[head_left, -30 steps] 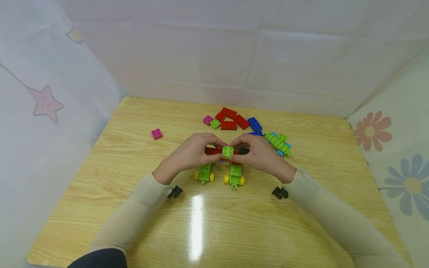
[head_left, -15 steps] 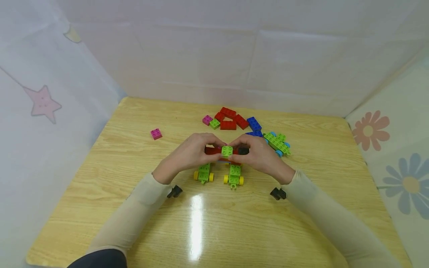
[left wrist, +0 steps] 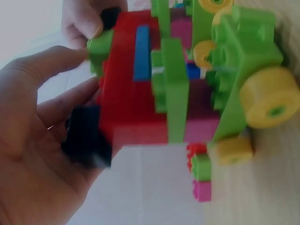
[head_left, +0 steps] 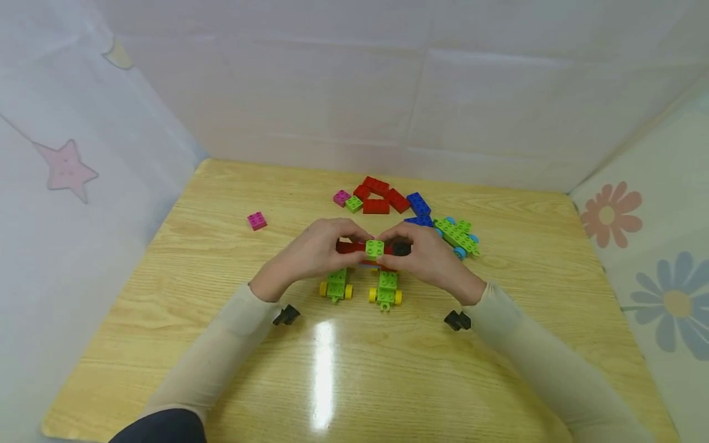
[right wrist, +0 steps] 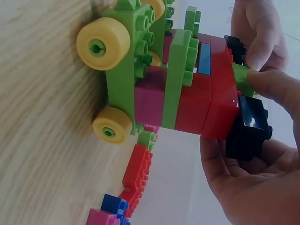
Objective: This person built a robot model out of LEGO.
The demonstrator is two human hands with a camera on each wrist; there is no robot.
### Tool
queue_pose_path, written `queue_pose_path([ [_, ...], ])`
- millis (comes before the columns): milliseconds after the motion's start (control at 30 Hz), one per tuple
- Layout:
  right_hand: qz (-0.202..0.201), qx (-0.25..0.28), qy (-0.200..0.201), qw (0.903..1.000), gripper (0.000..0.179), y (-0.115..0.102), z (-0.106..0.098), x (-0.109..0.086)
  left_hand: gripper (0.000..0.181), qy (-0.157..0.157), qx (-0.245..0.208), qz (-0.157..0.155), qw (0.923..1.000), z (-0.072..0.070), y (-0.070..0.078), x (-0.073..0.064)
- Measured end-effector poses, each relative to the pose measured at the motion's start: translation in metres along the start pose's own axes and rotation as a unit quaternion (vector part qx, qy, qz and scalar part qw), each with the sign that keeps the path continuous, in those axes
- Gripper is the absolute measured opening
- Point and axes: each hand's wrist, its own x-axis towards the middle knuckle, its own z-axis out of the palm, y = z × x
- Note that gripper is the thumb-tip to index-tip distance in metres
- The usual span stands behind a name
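A toy-brick structure stands at mid-table on two lime wheeled bases (head_left: 336, 284) with yellow wheels. Pink bricks (right wrist: 150, 96), upright-looking lime plates (right wrist: 179, 79) and red bricks (right wrist: 222, 84) stack over them, with a blue brick (left wrist: 142, 54) between. On top are a lime brick (head_left: 375, 248) at the centre and a black brick (right wrist: 248, 124) at one end; another black brick (left wrist: 86, 136) sits at the opposite end. My left hand (head_left: 318, 247) and right hand (head_left: 428, 255) pinch the lime brick from either side, thumbs on its near side. The hands partly hide the structure.
Behind it lie red bricks (head_left: 376, 207), a small lime brick (head_left: 354, 204), a pink brick (head_left: 341, 197) and blue bricks (head_left: 418, 203). A lime wheeled base (head_left: 456, 235) with blue wheels stands right of the hands. One more pink brick (head_left: 257, 221) lies off to the left.
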Motion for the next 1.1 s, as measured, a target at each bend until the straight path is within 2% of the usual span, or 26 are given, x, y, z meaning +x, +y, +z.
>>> queue_pose_path([
  [100, 0.003, 0.000, 0.003, 1.0000, 0.038, 0.003, -0.003, -0.002, 0.028, 0.013, -0.002, 0.003, 0.9999, -0.010, -0.006, -0.002],
  [233, 0.023, 0.004, 0.008, 0.9997, 0.039, 0.012, -0.010, -0.007, 0.026, 0.046, -0.004, -0.013, 0.9989, -0.027, -0.017, -0.004],
  [367, 0.038, 0.005, 0.016, 0.9991, 0.041, 0.021, -0.020, -0.014, 0.025, 0.059, 0.009, -0.030, 0.9977, -0.035, -0.032, 0.002],
  [567, 0.045, 0.020, 0.022, 0.9986, 0.040, 0.032, -0.030, -0.023, 0.028, 0.050, 0.028, -0.053, 0.9969, -0.029, -0.060, 0.023],
  [733, 0.060, 0.021, 0.031, 0.9975, 0.041, 0.039, -0.035, -0.029, 0.030, 0.040, 0.002, -0.066, 0.9970, -0.024, -0.083, 0.044],
  [900, 0.075, 0.038, 0.038, 0.9958, 0.042, 0.046, -0.040, -0.034, 0.034, 0.033, -0.009, -0.098, 0.9946, -0.020, -0.105, 0.062],
  [1100, 0.066, 0.029, 0.056, 0.9958, 0.040, 0.052, -0.044, -0.039, 0.037, 0.032, -0.016, -0.130, 0.9908, -0.014, -0.124, 0.078],
])
